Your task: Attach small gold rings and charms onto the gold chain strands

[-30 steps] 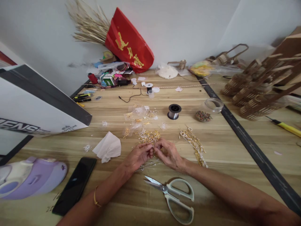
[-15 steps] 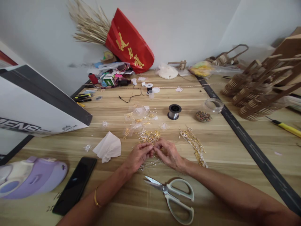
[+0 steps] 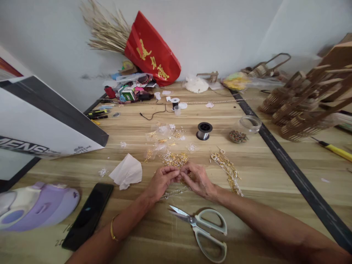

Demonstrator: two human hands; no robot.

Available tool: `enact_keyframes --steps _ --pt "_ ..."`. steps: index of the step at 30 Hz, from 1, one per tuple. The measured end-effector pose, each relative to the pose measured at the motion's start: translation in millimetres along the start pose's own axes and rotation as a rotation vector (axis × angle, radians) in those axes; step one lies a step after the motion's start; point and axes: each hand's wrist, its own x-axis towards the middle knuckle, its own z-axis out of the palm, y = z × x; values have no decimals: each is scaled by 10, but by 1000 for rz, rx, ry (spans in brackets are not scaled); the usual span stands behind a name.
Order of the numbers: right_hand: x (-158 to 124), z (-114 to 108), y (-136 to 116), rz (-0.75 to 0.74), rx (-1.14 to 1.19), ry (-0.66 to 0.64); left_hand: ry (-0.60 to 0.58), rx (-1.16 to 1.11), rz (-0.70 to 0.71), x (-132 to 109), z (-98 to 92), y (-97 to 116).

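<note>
My left hand (image 3: 165, 180) and my right hand (image 3: 198, 179) meet fingertip to fingertip over the table. Both are pinched closed; whatever sits between the fingertips is too small to make out. Just beyond them lies a pile of gold and silver beads (image 3: 176, 159). A silver beaded chain (image 3: 176, 192) runs on the table under my hands, partly hidden by them. Open-bladed scissors (image 3: 192, 220) with pale handles lie nearer to me. To the right of my right hand is a bundle of gold and silver chains (image 3: 229, 170).
A black wire spool (image 3: 204, 131) and a jar of mixed beads (image 3: 238, 136) stand farther back. On the left are a crumpled tissue (image 3: 128, 172), a phone (image 3: 88, 216), a purple bottle (image 3: 41, 207) and a large box (image 3: 55, 121). Small woven baskets (image 3: 297, 124) crowd the right.
Both hands stay nearly where they were, still pinched together, with only a slight shift of the left fingers. The whole view has moved very slightly.
</note>
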Motion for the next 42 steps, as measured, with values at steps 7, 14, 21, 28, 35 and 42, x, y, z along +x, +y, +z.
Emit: enact_keyframes --steps 7,14,21,28,35,42 --pt "22 -17 -63 136 163 -40 -35 46 23 30 -75 -17" --pt "53 -51 -143 253 379 -127 -85 121 39 47 -117 15" --pt "46 -64 -149 245 367 -82 -22 568 349 -60 -104 99" --pt "62 -77 -175 262 367 -63 -74 965 1032 -80 -107 93" --pt "72 -89 -189 264 353 -74 -112 1095 1258 -77 -141 91" --pt "70 -79 -172 262 330 -76 -138 1092 1276 -66 -160 79"
